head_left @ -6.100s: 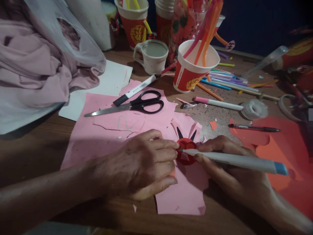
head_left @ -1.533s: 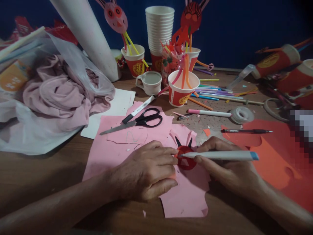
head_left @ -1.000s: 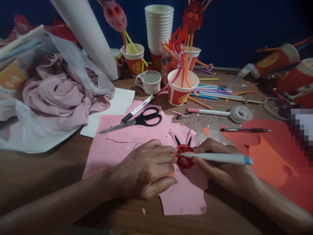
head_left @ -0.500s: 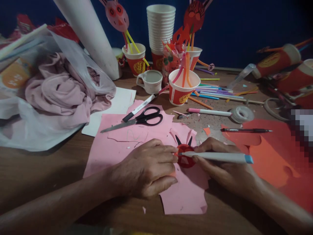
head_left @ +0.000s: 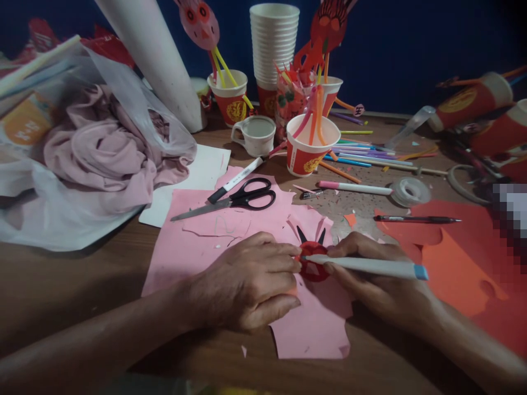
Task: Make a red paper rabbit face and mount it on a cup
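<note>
A small round red paper cutout with two black pointed ears lies on pink paper. The fingertips of my left hand press on its left edge, and a bit of orange shows under that palm. Between thumb and fingers, my right hand grips a white marker with a light blue end. The marker lies almost level, its tip on the left part of the cutout. Black-handled scissors and a black-and-white marker rest on the pink paper beyond my left hand.
Behind stand a red-and-white paper cup, a small white mug and stacked cups. A plastic bag with pink cloth is at left. A tape roll, black pen and red paper are at right.
The whole view has shifted slightly, so things sit a little further right and higher. Both hands keep their grip and place on the cutout; the marker tip has hardly moved.
</note>
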A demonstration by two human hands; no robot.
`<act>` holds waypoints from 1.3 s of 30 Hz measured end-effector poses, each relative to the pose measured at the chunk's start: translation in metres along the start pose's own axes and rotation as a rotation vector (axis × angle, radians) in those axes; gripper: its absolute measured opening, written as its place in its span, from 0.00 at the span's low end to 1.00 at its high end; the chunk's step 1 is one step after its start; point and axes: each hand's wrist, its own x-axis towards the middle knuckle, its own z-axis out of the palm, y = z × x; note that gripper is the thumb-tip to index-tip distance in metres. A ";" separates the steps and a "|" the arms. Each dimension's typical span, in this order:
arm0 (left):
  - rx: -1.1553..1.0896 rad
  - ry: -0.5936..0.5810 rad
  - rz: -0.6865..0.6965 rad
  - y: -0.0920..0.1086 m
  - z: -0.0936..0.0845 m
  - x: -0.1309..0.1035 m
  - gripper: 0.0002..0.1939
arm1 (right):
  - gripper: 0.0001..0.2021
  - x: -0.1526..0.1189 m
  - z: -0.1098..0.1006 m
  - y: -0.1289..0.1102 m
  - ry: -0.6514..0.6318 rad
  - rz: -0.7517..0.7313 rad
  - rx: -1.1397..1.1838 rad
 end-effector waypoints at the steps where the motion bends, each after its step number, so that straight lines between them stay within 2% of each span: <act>1: 0.001 -0.002 0.000 0.000 0.000 0.000 0.11 | 0.06 0.000 -0.001 -0.001 0.002 0.007 -0.007; 7: 0.004 -0.014 0.008 0.000 -0.001 -0.001 0.11 | 0.06 0.003 -0.005 -0.006 0.032 0.119 0.103; 12: -0.001 -0.013 0.003 0.000 0.000 0.000 0.11 | 0.04 0.003 0.001 -0.002 -0.020 0.058 0.090; 15: -0.008 -0.022 0.001 -0.001 -0.001 0.000 0.11 | 0.05 0.002 -0.003 -0.004 -0.008 0.099 0.100; 20: -0.025 -0.005 0.013 -0.002 0.000 -0.001 0.09 | 0.09 0.001 -0.015 -0.003 0.139 0.345 0.347; 26: -0.045 0.056 0.010 -0.001 0.000 -0.002 0.08 | 0.12 0.007 -0.019 0.014 0.181 0.384 0.656; 31: -0.098 0.101 -0.010 -0.001 -0.002 -0.002 0.07 | 0.09 0.008 -0.019 0.015 0.133 0.385 0.689; 34: -0.071 0.124 -0.047 -0.001 -0.002 -0.002 0.07 | 0.07 0.006 -0.018 0.009 0.188 0.381 0.695; 37: 0.013 0.100 -0.029 0.002 0.000 -0.001 0.07 | 0.05 0.004 -0.018 0.008 0.250 0.419 0.677; 39: 0.063 0.049 0.004 0.006 0.001 0.001 0.08 | 0.05 0.004 -0.019 0.010 0.218 0.427 0.642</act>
